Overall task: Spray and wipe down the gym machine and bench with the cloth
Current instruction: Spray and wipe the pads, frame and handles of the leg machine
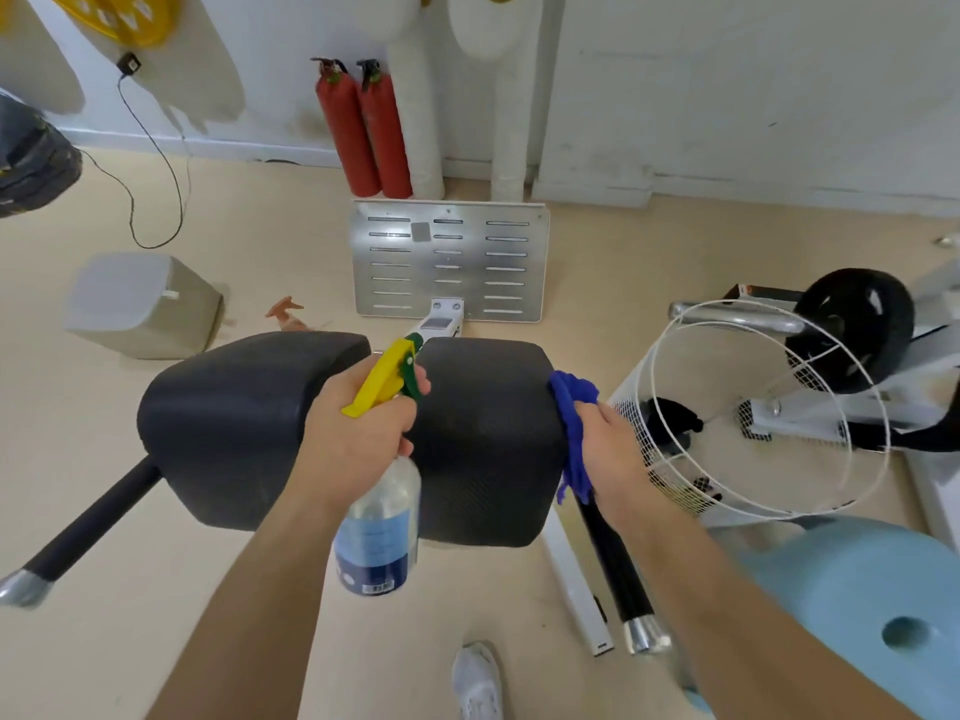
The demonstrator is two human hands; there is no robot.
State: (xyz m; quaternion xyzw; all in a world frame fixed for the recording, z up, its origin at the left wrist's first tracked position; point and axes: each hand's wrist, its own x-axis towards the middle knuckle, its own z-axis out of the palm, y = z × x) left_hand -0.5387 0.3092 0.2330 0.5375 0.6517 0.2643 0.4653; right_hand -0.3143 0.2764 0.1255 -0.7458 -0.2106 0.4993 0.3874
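Note:
Two black padded cushions of the gym machine sit side by side in the middle, the left pad [228,423] and the right pad [488,444]. My left hand [358,439] grips a clear spray bottle [379,532] with a yellow and green trigger head [389,376], held above the gap between the pads. My right hand [608,454] presses a blue cloth [574,413] against the right edge of the right pad. A metal footplate [449,262] of the machine stands beyond the pads.
Black handle bars with chrome ends stick out at the lower left [78,532] and lower right [623,569]. A white wire basket [753,418] and a black wheel [852,324] lie to the right. Two red fire extinguishers [363,127] lean on the wall. A light blue seat [857,605] is at the lower right.

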